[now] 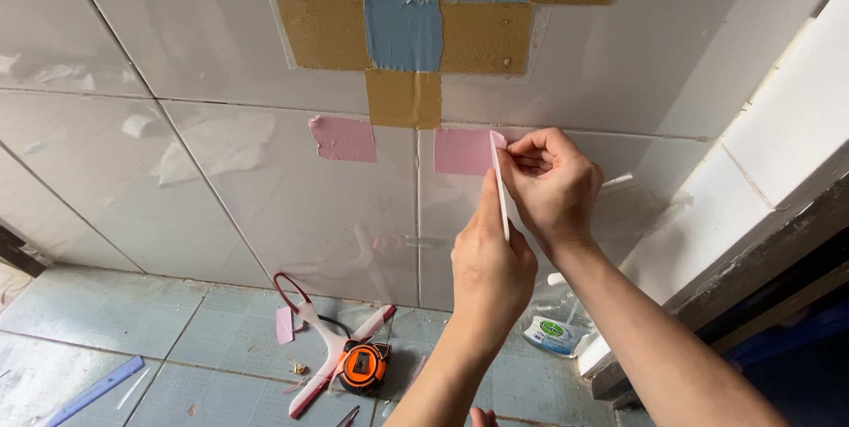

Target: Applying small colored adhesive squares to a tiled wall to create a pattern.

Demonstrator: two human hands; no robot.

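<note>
Two bare hands meet at the glossy white tiled wall, a little right of the picture's middle. Starting at the far left, a blue ruler lies on the grey-green floor tiles at about eight o'clock from the hands. Further right on the floor, at seven o'clock, sit red-handled scissors with white blades, a small pink scrap beside them, and an orange and black tape measure touching the scissors.

On the wall above, gold squares and blue squares form a stepped pattern, with one gold square at its lowest point. A pink square is stuck just below and left of that, at ten o'clock from the hands.

The left hand is raised with its fingers closed around a thin white strip, pinching it upright along the edge of a second pink square. The right hand, at one o'clock from the left, is curled narrow, its fingertips pinching the top of the strip and the corner of that pink square against the wall.

Lower right, at five o'clock, a clear plastic bottle with a green and white label lies on the floor beside a white ledge.
</note>
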